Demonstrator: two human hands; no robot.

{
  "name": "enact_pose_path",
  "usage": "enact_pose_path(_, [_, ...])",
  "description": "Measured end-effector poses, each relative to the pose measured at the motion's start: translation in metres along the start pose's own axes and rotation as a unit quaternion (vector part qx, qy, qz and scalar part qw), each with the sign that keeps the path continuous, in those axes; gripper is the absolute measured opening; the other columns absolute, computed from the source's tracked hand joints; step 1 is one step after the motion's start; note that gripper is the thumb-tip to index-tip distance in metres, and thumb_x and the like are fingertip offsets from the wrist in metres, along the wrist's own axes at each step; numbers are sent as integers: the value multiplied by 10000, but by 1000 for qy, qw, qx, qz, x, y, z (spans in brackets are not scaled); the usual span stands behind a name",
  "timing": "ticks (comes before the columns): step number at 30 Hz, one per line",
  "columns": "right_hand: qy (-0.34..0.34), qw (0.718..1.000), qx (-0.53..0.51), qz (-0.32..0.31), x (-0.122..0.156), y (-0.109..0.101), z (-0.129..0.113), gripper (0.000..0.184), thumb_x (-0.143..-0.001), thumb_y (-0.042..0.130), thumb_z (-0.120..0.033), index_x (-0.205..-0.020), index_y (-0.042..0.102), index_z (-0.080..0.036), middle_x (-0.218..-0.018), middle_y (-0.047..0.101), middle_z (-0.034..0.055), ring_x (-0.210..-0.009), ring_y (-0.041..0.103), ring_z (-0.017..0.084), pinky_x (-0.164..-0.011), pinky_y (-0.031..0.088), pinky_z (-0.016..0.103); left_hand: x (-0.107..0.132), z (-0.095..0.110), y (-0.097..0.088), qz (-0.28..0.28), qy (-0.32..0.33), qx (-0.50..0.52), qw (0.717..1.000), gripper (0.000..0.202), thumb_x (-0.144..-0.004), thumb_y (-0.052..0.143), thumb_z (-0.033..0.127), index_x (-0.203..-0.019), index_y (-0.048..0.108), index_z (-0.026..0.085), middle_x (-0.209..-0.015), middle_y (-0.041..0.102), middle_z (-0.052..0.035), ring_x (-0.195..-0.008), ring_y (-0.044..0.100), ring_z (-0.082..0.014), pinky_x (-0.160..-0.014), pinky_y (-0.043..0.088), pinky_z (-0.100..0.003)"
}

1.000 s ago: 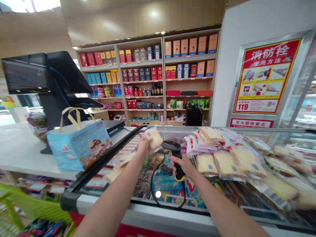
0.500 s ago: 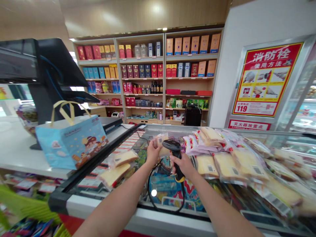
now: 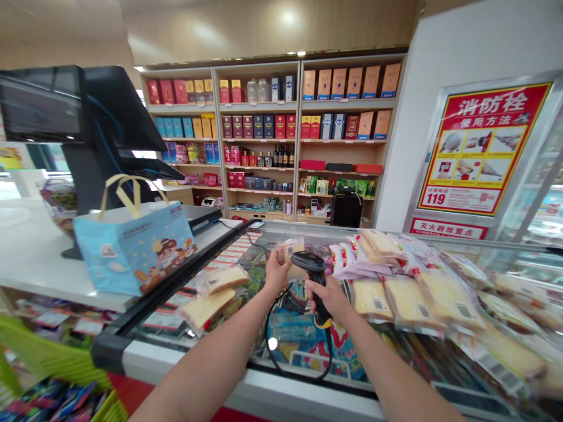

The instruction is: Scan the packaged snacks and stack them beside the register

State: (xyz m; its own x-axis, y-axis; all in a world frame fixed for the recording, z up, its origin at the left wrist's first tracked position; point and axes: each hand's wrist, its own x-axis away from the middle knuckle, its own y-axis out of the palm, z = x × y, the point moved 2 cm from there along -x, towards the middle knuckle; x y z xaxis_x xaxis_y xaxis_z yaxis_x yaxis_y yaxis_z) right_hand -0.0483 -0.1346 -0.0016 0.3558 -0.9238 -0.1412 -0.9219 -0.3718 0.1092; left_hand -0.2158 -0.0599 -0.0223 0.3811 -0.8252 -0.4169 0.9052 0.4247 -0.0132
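Observation:
In my right hand (image 3: 329, 297) is a black barcode scanner (image 3: 309, 261), gripped by its handle. Its head points left, and a black cable (image 3: 269, 346) loops from the handle's yellow-trimmed base. My left hand (image 3: 277, 272) pinches a packaged sandwich bread (image 3: 294, 246) in clear wrap, with a small white label showing. The scanner's head partly hides this pack. Two more wrapped breads (image 3: 210, 308) lie left of my left hand on the glass freezer top (image 3: 264, 231). To the right of my right hand are several wrapped breads (image 3: 407, 299) with barcode labels up.
A blue paper bag (image 3: 136, 246) with cream handles stands on the white counter (image 3: 30, 252) at left, before a black cash register screen (image 3: 41, 105). Shelves (image 3: 259, 105) of boxed goods line the back. A green basket (image 3: 48, 351) sits lower left.
The whole view has shifted slightly to the right. Both hands keep their holds on the scanner and the bread, with little movement between them.

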Motion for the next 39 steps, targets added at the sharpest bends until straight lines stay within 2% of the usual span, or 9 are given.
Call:
enact_pose_path(5, [-3, 1000, -10, 4, -3, 2, 2, 351, -671, 709, -450, -828, 533, -190, -503, 533, -74, -349, 485, 98, -353, 471, 242, 3, 11, 0, 19, -4, -12, 1000, 266, -620, 671, 195, -868, 574, 192, -800, 660, 5, -761, 625, -165, -711, 489, -269])
enact_pose_path(9, [0, 1000, -16, 12, -4, 5, -3, 374, -613, 732, -479, -712, 512, -194, -462, 517, -68, -334, 471, 97, -351, 467, 244, 8, 18, 7, 39, -9, -30, 999, 232, -617, 680, 213, -818, 564, 200, -750, 644, 16, -724, 617, -161, -678, 488, -264])
enact_pose_path(14, [19, 997, -34, 69, 11, -13, -20, 361, -633, 714, -490, -657, 505, -196, -429, 508, -59, -332, 476, 101, -364, 471, 247, 20, 31, 28, 12, -42, 37, 998, 291, -629, 719, 243, -864, 557, 190, -790, 663, -4, -714, 637, -161, -668, 514, -281])
enact_pose_path(18, [-11, 989, -45, 141, 39, -45, -44, 335, -647, 729, -447, -691, 512, -196, -458, 531, -57, -341, 483, 103, -356, 459, 244, 33, 52, 69, -42, -66, 95, 992, 343, -637, 742, 201, -920, 549, 182, -837, 683, -32, -747, 663, -174, -701, 540, -311])
enact_pose_path(23, [-55, 965, -65, 248, 76, -92, -70, 370, -619, 761, -449, -731, 507, -204, -465, 528, -62, -342, 484, 107, -335, 431, 239, 68, 79, 151, -139, -63, 141, 978, 524, -634, 756, 124, -1091, 506, 181, -954, 696, -85, -836, 688, -211, -776, 554, -368])
enact_pose_path(27, [-73, 946, -66, 307, 101, -122, -78, 409, -597, 780, -457, -762, 507, -200, -455, 517, -73, -328, 494, 116, -327, 421, 240, 104, 88, 203, -127, -10, 71, 989, 578, -637, 683, 52, -1169, 497, 183, -1174, 620, -124, -1127, 604, -248, -985, 466, -405])
enact_pose_path(31, [-67, 939, -61, 331, 115, -139, -78, 431, -589, 782, -473, -782, 515, -194, -455, 520, -73, -338, 526, 130, -334, 440, 245, 126, 91, 228, -99, 31, -13, 994, 438, -656, 584, 26, -1057, 563, 200, -1262, 525, -115, -1247, 502, -243, -1091, 359, -393])
enact_pose_path(35, [-68, 940, -57, 330, 117, -151, -72, 432, -584, 788, -467, -786, 521, -194, -467, 554, -54, -364, 556, 145, -331, 446, 248, 129, 95, 242, -88, 27, -31, 995, 391, -654, 573, 26, -1003, 582, 204, -1304, 454, -105, -1251, 485, -234, -1108, 338, -379])
enact_pose_path(39, [-54, 940, -61, 331, 114, -162, -64, 433, -582, 795, -459, -796, 529, -194, -493, 590, -35, -372, 566, 149, -322, 439, 246, 129, 97, 250, -86, 18, -32, 996, 391, -674, 582, 42, -1040, 602, 178, -1418, 357, -142, -1316, 435, -257, -1123, 318, -361])
